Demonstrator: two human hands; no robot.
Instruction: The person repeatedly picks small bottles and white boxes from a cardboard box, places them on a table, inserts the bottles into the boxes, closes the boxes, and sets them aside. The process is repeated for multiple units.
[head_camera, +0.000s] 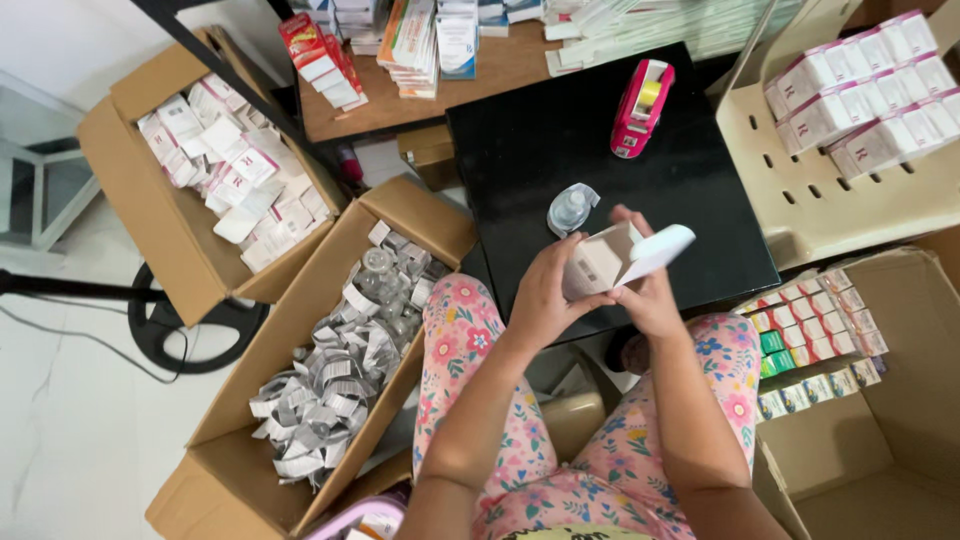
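Your left hand (545, 300) wraps its fingers around the body of a small white carton (600, 262), gripping it from the left side. Your right hand (650, 298) grips the same carton from the right, thumb up near the open top, where a rounded white flap (660, 250) stands open. The carton sits in the air between both hands, just above the near edge of the black tabletop (560, 140) and over your knees in flowered trousers (455, 330). Its long axis runs on a slant, from lower left to upper right, with the open mouth and flap pointing up and to the right, away from you. The closed end points back toward your left palm.

Just beyond the carton, a small clear vial in a plastic blister (571, 209) lies on the black top, apart from both hands. Further back stands a pink tape dispenser (641, 108). To your left, one cardboard box (330, 370) holds loose vials and folded paper leaflets; another cardboard box behind it (190, 190) is full of flat white cartons. To your right, a beige plastic crate (830, 200) holds rows of finished white and pink boxes.
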